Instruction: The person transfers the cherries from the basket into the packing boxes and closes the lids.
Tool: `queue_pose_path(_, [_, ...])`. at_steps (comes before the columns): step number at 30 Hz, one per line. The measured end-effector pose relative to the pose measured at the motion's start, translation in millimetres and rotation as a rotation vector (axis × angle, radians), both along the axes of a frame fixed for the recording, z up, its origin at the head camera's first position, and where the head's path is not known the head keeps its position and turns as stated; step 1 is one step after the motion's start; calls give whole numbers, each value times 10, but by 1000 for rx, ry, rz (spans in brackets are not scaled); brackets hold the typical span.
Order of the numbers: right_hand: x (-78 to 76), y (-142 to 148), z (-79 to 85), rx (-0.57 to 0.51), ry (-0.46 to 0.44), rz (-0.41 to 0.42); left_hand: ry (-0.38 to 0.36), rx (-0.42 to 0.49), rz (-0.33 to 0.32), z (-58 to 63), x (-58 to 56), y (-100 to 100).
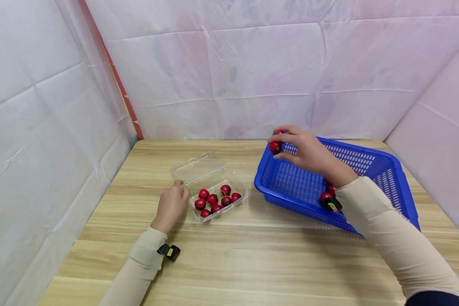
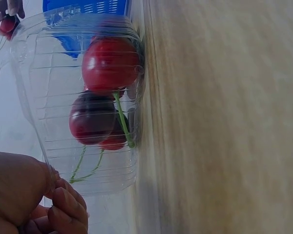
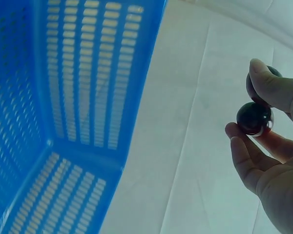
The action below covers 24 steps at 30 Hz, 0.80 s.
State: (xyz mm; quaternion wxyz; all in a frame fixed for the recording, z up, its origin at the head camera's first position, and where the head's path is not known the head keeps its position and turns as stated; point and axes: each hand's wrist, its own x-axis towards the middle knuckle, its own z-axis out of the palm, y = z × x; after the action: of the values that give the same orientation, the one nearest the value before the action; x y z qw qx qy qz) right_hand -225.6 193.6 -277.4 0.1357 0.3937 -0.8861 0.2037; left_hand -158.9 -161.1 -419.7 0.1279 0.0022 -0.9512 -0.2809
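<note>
My left hand (image 1: pixel 171 205) pinches the near-left rim of a clear plastic clamshell box (image 2: pixel 53 122), thumb and curled fingers at its corner. The box sits on the table with its lid (image 1: pixel 199 166) folded back, and several red cherries (image 1: pixel 212 199) lie inside, some with green stems. Over the far-left corner of the blue basket (image 1: pixel 261 185), my right hand (image 1: pixel 310 151) holds two dark red cherries (image 3: pixel 254 118) between thumb and fingers. A thin stem sticks out from them to the left. More cherries (image 1: pixel 325 197) lie in the basket, partly hidden by my right forearm.
The basket has slotted walls and stands to the right of the box on a wood-grain table (image 1: pixel 229 263). Pale cloth walls (image 1: pixel 252 76) enclose the table at the back and sides. A black wrist camera (image 1: pixel 170 251) is strapped at my left sleeve.
</note>
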Motion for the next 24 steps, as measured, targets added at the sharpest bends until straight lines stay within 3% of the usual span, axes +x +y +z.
queue_pose_path(7, [69, -271, -105, 18, -52, 43, 22, -8, 4, -18, -14, -1])
queue_pose_path(17, [219, -689, -114, 82, 13, 191, -14, -6, 19, -19, -6, 8])
queue_pose_path(24, [276, -965, -198, 113, -47, 254, -23, -5, 20, -13, -8, 11])
